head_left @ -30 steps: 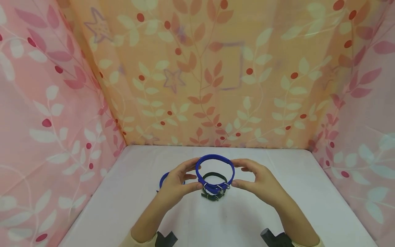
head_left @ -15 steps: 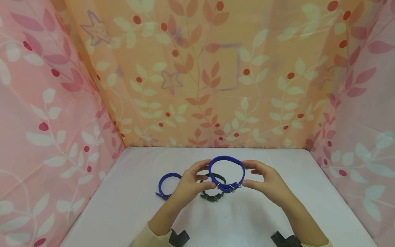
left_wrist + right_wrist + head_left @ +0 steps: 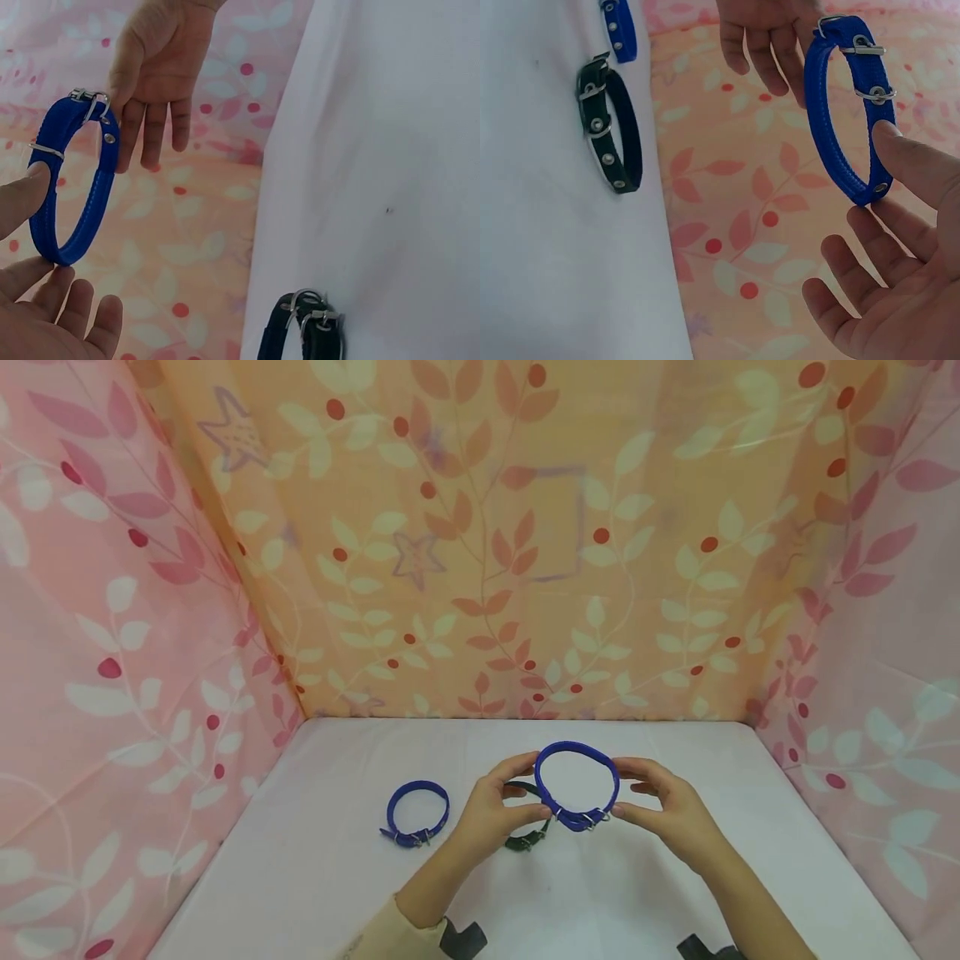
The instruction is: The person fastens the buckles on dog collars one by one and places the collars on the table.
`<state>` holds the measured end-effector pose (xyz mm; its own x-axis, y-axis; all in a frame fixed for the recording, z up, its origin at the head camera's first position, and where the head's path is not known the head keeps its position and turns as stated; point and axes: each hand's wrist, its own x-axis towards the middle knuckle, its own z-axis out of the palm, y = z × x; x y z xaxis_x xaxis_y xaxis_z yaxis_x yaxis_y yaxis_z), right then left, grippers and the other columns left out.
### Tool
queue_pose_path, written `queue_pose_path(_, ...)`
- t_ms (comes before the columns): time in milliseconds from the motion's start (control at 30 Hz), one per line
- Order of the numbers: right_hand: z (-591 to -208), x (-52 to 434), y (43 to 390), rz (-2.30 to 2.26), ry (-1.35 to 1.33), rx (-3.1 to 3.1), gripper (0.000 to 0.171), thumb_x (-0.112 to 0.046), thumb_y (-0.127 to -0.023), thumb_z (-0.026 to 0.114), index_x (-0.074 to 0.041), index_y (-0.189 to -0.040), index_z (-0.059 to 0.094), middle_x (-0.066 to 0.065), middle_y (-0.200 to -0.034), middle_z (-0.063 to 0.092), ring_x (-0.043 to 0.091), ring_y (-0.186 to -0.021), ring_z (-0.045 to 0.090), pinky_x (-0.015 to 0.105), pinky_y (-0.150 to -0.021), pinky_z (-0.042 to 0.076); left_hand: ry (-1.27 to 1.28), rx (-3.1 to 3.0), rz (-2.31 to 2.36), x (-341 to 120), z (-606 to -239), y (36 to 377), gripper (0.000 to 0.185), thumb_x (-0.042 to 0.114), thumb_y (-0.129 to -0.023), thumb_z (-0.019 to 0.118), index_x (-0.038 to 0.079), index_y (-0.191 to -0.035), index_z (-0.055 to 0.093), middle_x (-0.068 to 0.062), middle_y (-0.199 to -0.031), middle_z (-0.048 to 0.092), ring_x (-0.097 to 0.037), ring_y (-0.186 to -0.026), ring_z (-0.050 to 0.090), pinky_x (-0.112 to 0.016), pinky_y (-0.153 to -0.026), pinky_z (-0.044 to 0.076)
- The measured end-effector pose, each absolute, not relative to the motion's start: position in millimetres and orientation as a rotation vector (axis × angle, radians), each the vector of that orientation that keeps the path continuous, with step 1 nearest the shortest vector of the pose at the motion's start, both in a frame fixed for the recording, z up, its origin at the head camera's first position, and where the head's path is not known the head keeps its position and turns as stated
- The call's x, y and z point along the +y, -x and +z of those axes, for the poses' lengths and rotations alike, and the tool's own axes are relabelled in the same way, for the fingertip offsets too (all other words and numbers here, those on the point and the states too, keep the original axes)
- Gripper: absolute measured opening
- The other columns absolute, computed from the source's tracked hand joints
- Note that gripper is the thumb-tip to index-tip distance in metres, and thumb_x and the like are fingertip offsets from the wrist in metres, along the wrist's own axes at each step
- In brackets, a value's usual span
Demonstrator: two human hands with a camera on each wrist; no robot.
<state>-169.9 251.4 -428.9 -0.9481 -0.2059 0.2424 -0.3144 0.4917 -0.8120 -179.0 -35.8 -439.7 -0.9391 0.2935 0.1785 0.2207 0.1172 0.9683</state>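
Note:
I hold a large blue collar (image 3: 577, 785) upright above the white table (image 3: 322, 893), one hand on each side. My left hand (image 3: 536, 787) pinches its left side between thumb and forefinger. On the opposite side my right hand (image 3: 621, 787) pinches it the same way. Its metal buckle and rings hang at the bottom. The left wrist view shows the collar (image 3: 71, 187) between my left thumb and fingers (image 3: 45, 300). In the right wrist view the same collar (image 3: 847, 112) sits against my right thumb (image 3: 915, 165).
A dark collar (image 3: 528, 837) lies on the table, partly hidden behind my left hand, and shows fully in the right wrist view (image 3: 611, 135). A smaller blue collar (image 3: 417, 814) lies further left. Leaf-patterned fabric walls (image 3: 480, 568) close in the table at the back and both sides.
Both hands have carried the large blue collar to the right, off the dark collar. The smaller blue collar, hidden behind my left hand before, is now in full view.

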Motion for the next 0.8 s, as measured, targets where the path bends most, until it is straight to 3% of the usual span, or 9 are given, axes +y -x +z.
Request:
queue_pose_path(100,-431.1,257.0,170.1,1.418,-0.457,-2.610,0.057,-0.031,-0.087,0.083,-0.023,-0.138,0.060,0.001,-0.135,0.065,0.022,-0.123,0.058,0.023,-0.095,0.049,-0.533,2.323,1.960,-29.1,-443.1,181.1,0.066,0.026,-0.083,0.088,0.032,-0.142,0.059,0.005,-0.141,0.059,-0.025,-0.121,0.057,-0.033,-0.092,0.058)
queue_pose_path(233,-435.1,263.5,170.6,1.407,-0.451,-2.612,0.058,-0.033,-0.087,0.084,-0.022,-0.138,0.061,0.003,-0.135,0.065,0.026,-0.123,0.057,0.022,-0.095,0.049,-0.516,2.353,1.927,-21.8,-447.5,184.1,0.065,0.025,-0.082,0.088,0.034,-0.141,0.060,0.009,-0.142,0.058,-0.021,-0.126,0.055,-0.039,-0.096,0.057)
queue_pose_path(367,-440.2,271.2,170.4,1.404,-0.415,-2.629,0.059,-0.034,-0.086,0.084,-0.021,-0.139,0.060,0.007,-0.138,0.064,0.031,-0.126,0.056,0.044,-0.098,0.053,-0.492,2.398,1.880,-13.8,-450.7,187.4,0.066,0.027,-0.081,0.089,0.038,-0.140,0.060,0.012,-0.139,0.059,-0.019,-0.119,0.057,-0.034,-0.091,0.057)
queue_pose_path(467,-444.0,277.0,170.1,1.418,-0.381,-2.631,0.060,-0.032,-0.086,0.084,-0.021,-0.139,0.060,0.010,-0.142,0.061,0.041,-0.131,0.050,0.066,-0.098,0.046,-0.495,2.438,1.846,-8.0,-454.3,189.8,0.067,0.028,-0.080,0.090,0.038,-0.140,0.060,0.012,-0.136,0.060,-0.017,-0.114,0.058,-0.036,-0.089,0.056)
queue_pose_path(533,-446.8,280.4,170.4,1.441,-0.360,-2.631,0.060,-0.031,-0.086,0.085,-0.021,-0.140,0.060,0.012,-0.145,0.058,0.046,-0.134,0.046,0.075,-0.098,0.041,-0.506,2.458,1.831,-4.4,-457.0,191.2,0.069,0.027,-0.079,0.091,0.037,-0.140,0.060,0.012,-0.135,0.060,-0.016,-0.115,0.057,-0.041,-0.092,0.055)
queue_pose_path(633,-451.1,284.1,171.5,1.441,-0.344,-2.646,0.061,-0.031,-0.086,0.084,-0.020,-0.140,0.059,0.013,-0.145,0.057,0.047,-0.136,0.044,0.077,-0.100,0.037,-0.504,2.471,1.813,0.2,-460.9,193.1,0.070,0.026,-0.078,0.092,0.035,-0.139,0.060,0.011,-0.137,0.060,-0.014,-0.118,0.056,-0.046,-0.096,0.053)
queue_pose_path(800,-459.0,288.8,173.4,1.417,-0.317,-2.682,0.061,-0.032,-0.087,0.083,-0.019,-0.141,0.058,0.015,-0.145,0.057,0.045,-0.136,0.044,0.075,-0.101,0.039,-0.456,2.464,1.778,6.9,-469.7,197.2,0.069,0.029,-0.077,0.092,0.037,-0.138,0.061,0.007,-0.136,0.059,-0.015,-0.114,0.053,-0.041,-0.092,0.054)
